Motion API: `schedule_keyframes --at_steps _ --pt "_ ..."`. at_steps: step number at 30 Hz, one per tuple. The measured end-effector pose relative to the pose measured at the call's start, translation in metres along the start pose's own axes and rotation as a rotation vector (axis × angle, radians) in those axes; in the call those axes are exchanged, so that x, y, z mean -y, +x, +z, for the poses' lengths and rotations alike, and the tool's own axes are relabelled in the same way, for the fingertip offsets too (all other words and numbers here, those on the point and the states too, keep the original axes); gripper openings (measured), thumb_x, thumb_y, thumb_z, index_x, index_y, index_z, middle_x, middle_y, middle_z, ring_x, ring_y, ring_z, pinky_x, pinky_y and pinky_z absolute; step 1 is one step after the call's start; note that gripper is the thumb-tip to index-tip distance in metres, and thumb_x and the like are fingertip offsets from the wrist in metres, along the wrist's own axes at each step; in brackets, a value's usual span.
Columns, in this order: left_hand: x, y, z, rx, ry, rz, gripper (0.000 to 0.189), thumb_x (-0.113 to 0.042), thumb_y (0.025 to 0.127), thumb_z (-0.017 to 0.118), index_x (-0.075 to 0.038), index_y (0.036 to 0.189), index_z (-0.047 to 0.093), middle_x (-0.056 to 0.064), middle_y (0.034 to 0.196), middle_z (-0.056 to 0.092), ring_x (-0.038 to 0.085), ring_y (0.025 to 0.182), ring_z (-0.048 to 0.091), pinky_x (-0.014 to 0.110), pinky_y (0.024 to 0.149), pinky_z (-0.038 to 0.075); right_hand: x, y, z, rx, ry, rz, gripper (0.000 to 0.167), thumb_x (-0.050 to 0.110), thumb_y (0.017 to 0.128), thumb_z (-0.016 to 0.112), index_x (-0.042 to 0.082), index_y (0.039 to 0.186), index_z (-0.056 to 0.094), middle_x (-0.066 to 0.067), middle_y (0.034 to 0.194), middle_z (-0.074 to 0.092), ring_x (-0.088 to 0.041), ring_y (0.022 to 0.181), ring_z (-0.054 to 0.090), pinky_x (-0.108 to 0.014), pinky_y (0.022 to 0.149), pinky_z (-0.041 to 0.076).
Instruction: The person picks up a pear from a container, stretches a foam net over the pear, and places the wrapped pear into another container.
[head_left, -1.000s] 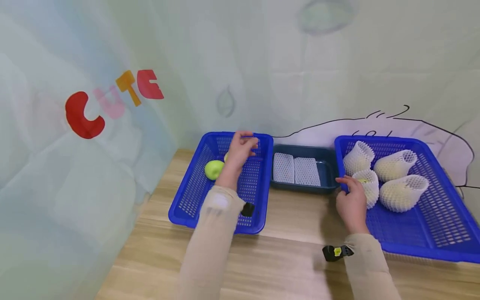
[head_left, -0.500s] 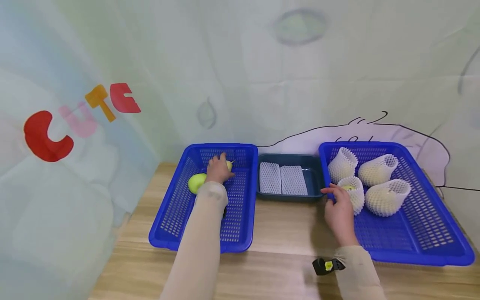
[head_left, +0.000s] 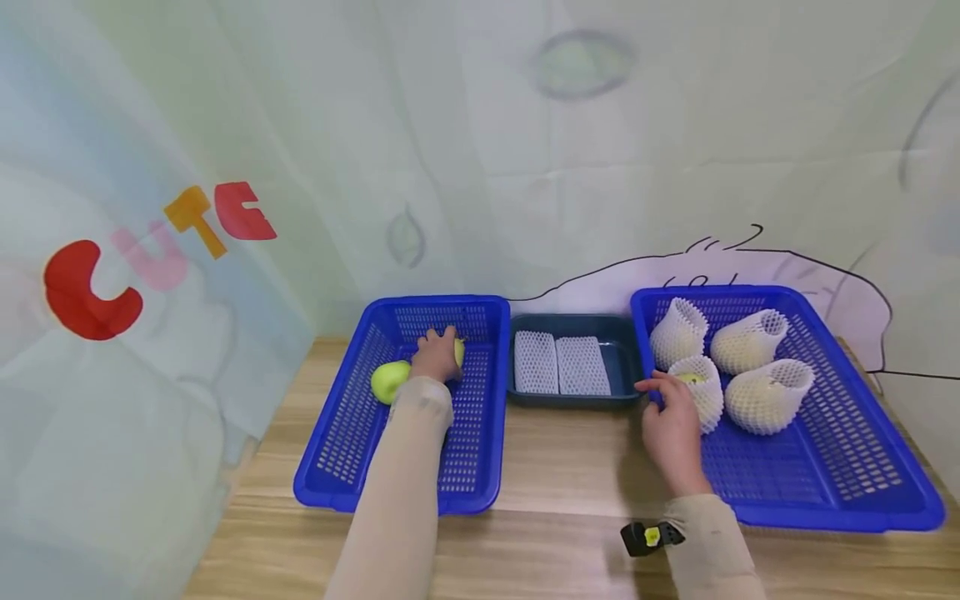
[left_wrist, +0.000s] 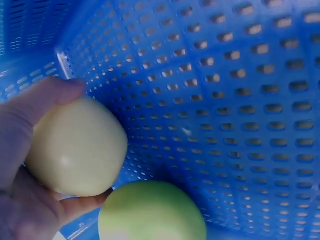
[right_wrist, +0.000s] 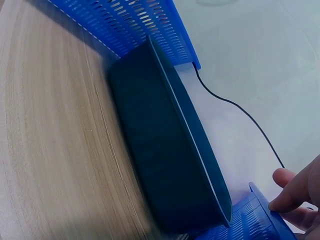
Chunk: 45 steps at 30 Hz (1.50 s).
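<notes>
In the left blue basket, my left hand curls its thumb and fingers around a pale yellow pear. A green apple lies beside that hand, just below the pear in the left wrist view. My right hand rests at the left rim of the right blue basket, with its fingers relaxed and nothing gripped. Close to it, inside that basket, stands a fruit in a white foam net with its yellow-green top showing.
Between the baskets sits a dark green tray holding flat white foam nets. Several more netted fruits lie in the right basket's back left part. A printed cloth hangs behind the wooden table.
My left hand has lowered into the left basket and taken hold of the pear. The right hand stays by the right basket's rim. The head view has shifted slightly.
</notes>
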<state>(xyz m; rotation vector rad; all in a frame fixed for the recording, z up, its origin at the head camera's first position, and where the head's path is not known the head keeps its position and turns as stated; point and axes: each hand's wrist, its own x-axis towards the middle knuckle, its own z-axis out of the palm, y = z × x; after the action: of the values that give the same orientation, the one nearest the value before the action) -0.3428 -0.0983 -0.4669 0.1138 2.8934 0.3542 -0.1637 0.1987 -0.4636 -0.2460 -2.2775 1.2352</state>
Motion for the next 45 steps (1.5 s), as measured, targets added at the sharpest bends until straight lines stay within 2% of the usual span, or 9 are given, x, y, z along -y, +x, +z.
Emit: schedule_keyframes --at_steps 3,6,14,22,28,32,38,41,45 --pt "0.003 -0.004 0.002 -0.041 -0.038 0.029 0.075 -0.020 0.069 0.078 -0.014 0.133 0.040 0.022 0.121 0.041 0.039 0.111 0.039 0.057 0.083 0.042 0.000 -0.002 0.000 0.018 -0.006 0.015 0.028 -0.018 0.073 0.041 -0.008 0.088 0.062 -0.028 0.117 0.053 -0.043 0.112 0.045 -0.049 0.097 0.031" --pt "-0.002 -0.010 -0.004 -0.088 -0.095 0.064 0.072 -0.023 0.069 0.077 -0.015 0.131 0.041 0.018 0.119 0.042 0.035 0.107 0.040 0.052 0.079 0.044 -0.002 -0.002 -0.002 0.025 -0.003 0.027 0.028 -0.018 0.073 0.041 -0.009 0.089 0.062 -0.028 0.118 0.052 -0.043 0.113 0.044 -0.048 0.097 0.031" --pt "-0.033 -0.033 -0.035 -0.192 -0.311 0.183 0.071 -0.026 0.071 0.075 -0.015 0.132 0.040 0.016 0.119 0.043 0.031 0.103 0.042 0.044 0.075 0.045 -0.009 0.003 -0.005 0.004 0.018 0.065 0.028 -0.016 0.073 0.042 -0.009 0.092 0.062 -0.026 0.116 0.054 -0.041 0.114 0.045 -0.047 0.096 0.032" --pt "-0.069 -0.063 -0.047 -0.218 -0.560 0.261 0.073 -0.023 0.072 0.075 -0.010 0.134 0.038 0.016 0.124 0.042 0.029 0.101 0.044 0.042 0.079 0.045 -0.009 0.012 -0.008 0.027 0.124 0.223 0.030 -0.015 0.074 0.044 -0.011 0.098 0.060 -0.027 0.117 0.054 -0.039 0.115 0.046 -0.048 0.098 0.035" --pt "-0.094 -0.081 -0.044 -0.257 -0.662 0.303 0.074 -0.019 0.070 0.077 -0.007 0.132 0.038 0.016 0.125 0.043 0.028 0.101 0.048 0.039 0.079 0.045 -0.008 0.016 -0.008 0.028 0.172 0.311 0.033 -0.013 0.073 0.047 -0.011 0.103 0.059 -0.025 0.122 0.054 -0.038 0.115 0.048 -0.044 0.095 0.037" --pt "-0.106 -0.095 -0.037 -0.281 -0.733 0.261 0.075 -0.021 0.069 0.077 -0.010 0.132 0.037 0.013 0.125 0.042 0.027 0.104 0.046 0.039 0.078 0.045 -0.006 0.016 -0.006 0.018 0.180 0.354 0.034 -0.014 0.073 0.050 -0.009 0.105 0.059 -0.022 0.123 0.054 -0.036 0.115 0.049 -0.032 0.083 0.041" --pt "-0.119 -0.115 -0.023 -0.295 -0.817 0.206 0.075 -0.020 0.070 0.077 -0.013 0.133 0.037 0.011 0.127 0.043 0.026 0.105 0.048 0.038 0.079 0.047 -0.001 0.013 -0.004 0.017 0.196 0.389 0.035 -0.014 0.073 0.051 -0.008 0.106 0.060 -0.020 0.123 0.054 -0.034 0.114 0.049 -0.010 0.062 0.037" --pt "-0.124 -0.121 -0.015 -0.311 -0.831 0.204 0.074 -0.020 0.069 0.079 -0.013 0.132 0.039 0.011 0.126 0.044 0.025 0.104 0.049 0.037 0.080 0.046 0.001 0.011 -0.004 0.019 0.206 0.396 0.035 -0.014 0.073 0.051 -0.008 0.106 0.060 -0.019 0.124 0.054 -0.033 0.114 0.049 -0.007 0.058 0.036" --pt "-0.129 -0.126 -0.005 -0.356 -0.849 0.206 0.072 -0.020 0.066 0.081 -0.012 0.126 0.042 0.010 0.122 0.047 0.024 0.103 0.050 0.036 0.081 0.046 0.005 0.008 -0.005 0.026 0.199 0.404 0.035 -0.014 0.074 0.052 -0.007 0.107 0.060 -0.018 0.126 0.054 -0.034 0.116 0.048 -0.011 0.062 0.037"
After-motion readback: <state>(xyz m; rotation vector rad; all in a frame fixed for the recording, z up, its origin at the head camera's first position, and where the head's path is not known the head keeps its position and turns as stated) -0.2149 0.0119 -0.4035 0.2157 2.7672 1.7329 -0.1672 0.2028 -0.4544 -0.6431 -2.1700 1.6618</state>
